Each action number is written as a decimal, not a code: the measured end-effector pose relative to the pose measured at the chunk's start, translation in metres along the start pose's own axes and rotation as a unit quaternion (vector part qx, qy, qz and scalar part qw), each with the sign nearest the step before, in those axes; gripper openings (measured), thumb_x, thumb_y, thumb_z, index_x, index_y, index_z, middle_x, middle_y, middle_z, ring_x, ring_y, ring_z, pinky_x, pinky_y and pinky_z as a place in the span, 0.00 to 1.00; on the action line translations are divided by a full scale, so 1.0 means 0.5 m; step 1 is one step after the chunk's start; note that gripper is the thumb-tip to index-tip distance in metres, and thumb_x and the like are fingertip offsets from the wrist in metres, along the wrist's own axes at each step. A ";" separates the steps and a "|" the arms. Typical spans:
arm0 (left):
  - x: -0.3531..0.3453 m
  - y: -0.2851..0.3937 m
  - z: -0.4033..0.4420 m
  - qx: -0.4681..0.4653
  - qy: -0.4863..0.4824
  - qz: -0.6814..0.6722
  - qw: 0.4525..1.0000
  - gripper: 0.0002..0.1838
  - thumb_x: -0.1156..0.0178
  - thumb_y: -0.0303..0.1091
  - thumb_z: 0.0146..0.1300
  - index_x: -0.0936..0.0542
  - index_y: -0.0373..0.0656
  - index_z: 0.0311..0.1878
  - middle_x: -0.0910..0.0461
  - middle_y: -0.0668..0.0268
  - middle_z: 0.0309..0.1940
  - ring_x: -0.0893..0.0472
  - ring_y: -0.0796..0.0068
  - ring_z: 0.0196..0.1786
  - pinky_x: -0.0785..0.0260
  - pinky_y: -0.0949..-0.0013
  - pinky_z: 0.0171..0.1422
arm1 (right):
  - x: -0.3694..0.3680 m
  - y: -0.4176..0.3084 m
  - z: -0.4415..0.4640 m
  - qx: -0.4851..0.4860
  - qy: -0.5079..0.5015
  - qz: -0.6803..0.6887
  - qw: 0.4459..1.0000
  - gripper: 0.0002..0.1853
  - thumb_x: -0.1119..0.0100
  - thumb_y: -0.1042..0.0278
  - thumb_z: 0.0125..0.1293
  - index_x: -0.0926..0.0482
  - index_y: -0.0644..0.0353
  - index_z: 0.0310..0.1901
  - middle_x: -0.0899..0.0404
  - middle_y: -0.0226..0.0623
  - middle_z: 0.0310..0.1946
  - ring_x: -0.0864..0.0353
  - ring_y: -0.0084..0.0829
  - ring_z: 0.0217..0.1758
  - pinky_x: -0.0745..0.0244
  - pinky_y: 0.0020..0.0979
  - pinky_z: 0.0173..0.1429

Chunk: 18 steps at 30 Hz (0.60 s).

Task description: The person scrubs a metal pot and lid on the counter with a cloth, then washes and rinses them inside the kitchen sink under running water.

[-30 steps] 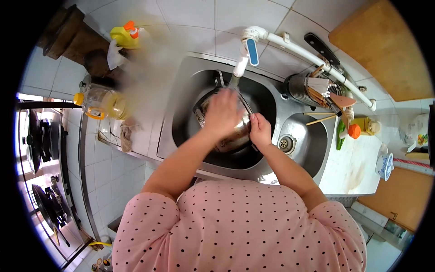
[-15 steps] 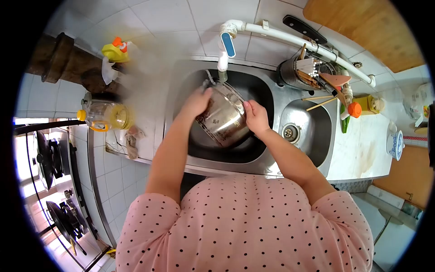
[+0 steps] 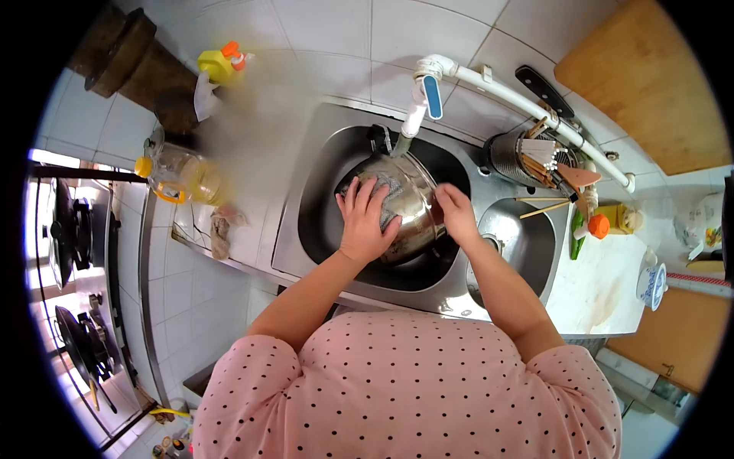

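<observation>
A stainless steel pot (image 3: 417, 200) with brownish stains lies tilted on its side in the large sink basin (image 3: 313, 222), under the tap. My left hand (image 3: 367, 226) presses with spread fingers on what looks like a grey steel wool scourer (image 3: 391, 191) against the pot's side. Part of the scourer is hidden beneath the fingers. On the other side, my right hand (image 3: 457, 214) grips the pot's rim, its fingers bent over the edge. Close to the tap spout (image 3: 402, 144), a black handle (image 3: 378, 138) sticks up behind the pot.
A smaller basin (image 3: 527, 229) adjoins on the right, with chopsticks (image 3: 544, 208) across its edge. Behind it stands a utensil holder (image 3: 508, 157). A knife (image 3: 544, 88) hangs on the wall. At left stand an oil bottle (image 3: 183, 176) and a yellow spray bottle (image 3: 218, 65).
My left hand has come off the pot's far upper side and now lies flat on its side over the grey scourer. The pot has turned, and my right hand stays at its rim.
</observation>
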<state>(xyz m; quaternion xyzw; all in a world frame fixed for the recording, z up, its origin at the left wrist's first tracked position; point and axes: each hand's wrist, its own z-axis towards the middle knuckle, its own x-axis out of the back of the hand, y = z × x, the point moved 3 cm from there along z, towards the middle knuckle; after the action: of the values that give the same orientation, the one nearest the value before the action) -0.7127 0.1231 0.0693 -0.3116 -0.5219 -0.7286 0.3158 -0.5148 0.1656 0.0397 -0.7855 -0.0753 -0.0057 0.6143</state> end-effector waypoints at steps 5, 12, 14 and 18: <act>0.007 0.018 0.001 -0.013 -0.005 0.011 1.000 0.31 0.34 0.41 0.51 0.31 0.47 0.60 0.39 0.58 0.65 0.46 0.43 0.70 0.56 0.29 0.65 | -0.084 -0.092 0.180 -0.020 -0.067 -0.286 0.956 0.23 0.43 0.51 0.63 0.21 0.67 0.42 0.19 0.48 0.32 0.19 0.43 0.36 0.27 0.36 0.44; 0.038 0.022 -0.020 -0.129 -0.060 0.010 0.990 0.26 0.35 0.43 0.54 0.27 0.51 0.57 0.39 0.63 0.66 0.45 0.50 0.71 0.53 0.27 0.65 | -0.044 -0.045 0.140 -0.109 -0.015 -0.139 0.984 0.16 0.48 0.60 0.68 0.20 0.67 0.35 0.23 0.38 0.22 0.25 0.31 0.25 0.32 0.35 0.33; 0.044 -0.006 -0.006 -0.116 -0.029 -0.072 0.990 0.25 0.36 0.41 0.56 0.28 0.48 0.57 0.36 0.58 0.65 0.42 0.49 0.70 0.47 0.48 0.71 | -0.012 -0.045 0.091 -0.114 0.063 -0.053 0.990 0.15 0.50 0.62 0.70 0.21 0.66 0.35 0.27 0.32 0.20 0.30 0.25 0.23 0.34 0.32 0.30; -0.018 -0.086 0.063 0.047 -0.047 -0.111 0.992 0.24 0.45 0.42 0.64 0.30 0.40 0.60 0.37 0.54 0.66 0.40 0.49 0.70 0.45 0.56 0.71 | 0.061 -0.035 0.031 -0.081 0.153 -0.015 0.985 0.14 0.52 0.62 0.72 0.22 0.66 0.37 0.30 0.26 0.21 0.34 0.20 0.23 0.37 0.28 0.29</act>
<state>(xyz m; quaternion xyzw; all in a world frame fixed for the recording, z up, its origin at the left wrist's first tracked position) -0.7372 0.1653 0.0463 -0.2705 -0.6013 -0.7183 0.2223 -0.4883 0.1878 0.0559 -0.8213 0.0088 -0.1414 0.5526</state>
